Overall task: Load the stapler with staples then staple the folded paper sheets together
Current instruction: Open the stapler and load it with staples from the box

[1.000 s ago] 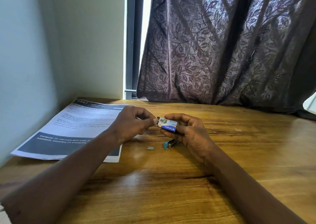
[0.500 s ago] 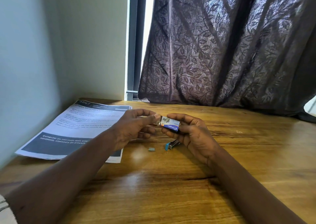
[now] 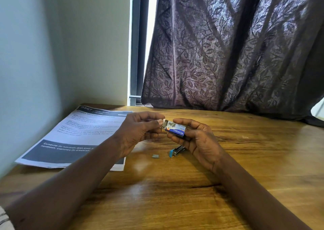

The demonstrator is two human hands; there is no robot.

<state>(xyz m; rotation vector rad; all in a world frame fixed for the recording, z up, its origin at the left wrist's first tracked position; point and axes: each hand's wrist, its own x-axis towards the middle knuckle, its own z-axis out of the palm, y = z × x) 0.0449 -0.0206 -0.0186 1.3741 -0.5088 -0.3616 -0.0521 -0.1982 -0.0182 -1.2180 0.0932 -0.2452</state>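
Right hand [image 3: 198,138] grips the staple box [image 3: 175,129] just right of frame centre, fingers curled under it and thumb along the far side, so the box is lifted above the table [image 3: 175,194]. Left hand [image 3: 138,131] meets it from the left. Its thumb and forefinger are closed in a pinch at the box's open left end, other fingers loosely curled below. Whether they pinch the inner tray or staples, I cannot tell.

The box is blue and white w/ an orange corner, and the word "Kangaro" on its side reads upside down. Some grey metal shows in the open end.

The stapler [image 3: 176,150], black w/ a light blue end, lies on the table directly below the right hand, partly hidden by the palm and not touched. A small grey strip of staples [image 3: 155,156] lies just left of it, apart from both hands.

The paper sheets [image 3: 78,135] lie flat at centre left, partly under the left forearm. Readable on them: "3567", "DESK / STUDY", "Computer (in non-main desk area)", "notebook, stationery (in drawer/sh…". The smaller text is too blurred.

Behind, a dark curtain [image 3: 228,54] w/ leaf pattern fills the upper right, a pale wall [image 3: 61,45] the upper left, and a window frame [image 3: 136,45] stands between them.
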